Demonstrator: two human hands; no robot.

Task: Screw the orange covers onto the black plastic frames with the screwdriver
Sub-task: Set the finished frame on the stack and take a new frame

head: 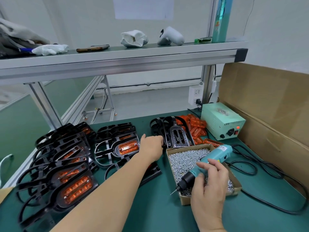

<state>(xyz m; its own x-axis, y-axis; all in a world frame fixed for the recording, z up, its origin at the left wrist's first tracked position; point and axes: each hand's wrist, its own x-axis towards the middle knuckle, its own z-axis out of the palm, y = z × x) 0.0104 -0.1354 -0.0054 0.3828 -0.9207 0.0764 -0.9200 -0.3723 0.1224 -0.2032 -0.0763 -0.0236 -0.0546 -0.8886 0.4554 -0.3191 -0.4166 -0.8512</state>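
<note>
My right hand [209, 186] is shut on the teal electric screwdriver [212, 162], whose bit points down-left over the front corner of the cardboard box of screws [187, 158]. My left hand [151, 145] reaches across the green mat to an upright stack of bare black frames [175, 133] and touches its left edge; whether its fingers grip a frame is hidden. Loose orange covers [197, 126] lie piled behind and to the right of that stack. Black frames with orange covers fitted [73, 186] are heaped at the left, more of them [123, 144] in the middle.
A pale green power supply [220, 123] stands at the back right, its black cable [260, 166] looping over the mat. A big cardboard box [267, 104] walls the right side. An aluminium shelf [117, 59] with rags and a phone runs overhead.
</note>
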